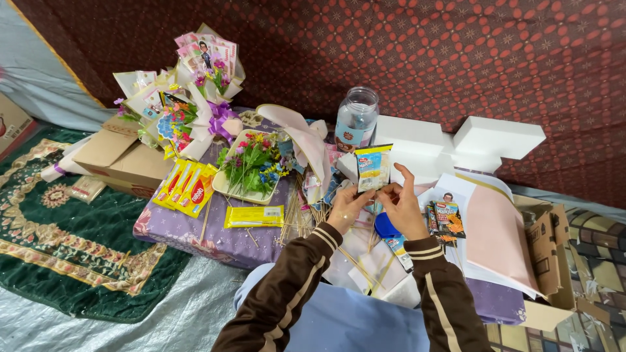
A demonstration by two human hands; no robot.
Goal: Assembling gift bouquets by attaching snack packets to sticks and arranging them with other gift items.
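Both hands, left point(347, 207) and right point(404, 207), grip a snack packet point(373, 167) just below the glass jar point(357, 117).

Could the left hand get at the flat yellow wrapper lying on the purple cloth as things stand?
Probably yes. The yellow wrapper lies bare on the purple cloth, just left of the left hand, with only thin wooden sticks between. But both hands are pinching the snack packet, so it must let go first.

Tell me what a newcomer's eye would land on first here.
At centre, the left hand and right hand hold up a white-and-yellow snack packet between them. Left of them, a tray of small artificial flowers sits on the purple-covered table, with wrapped bouquets behind it.
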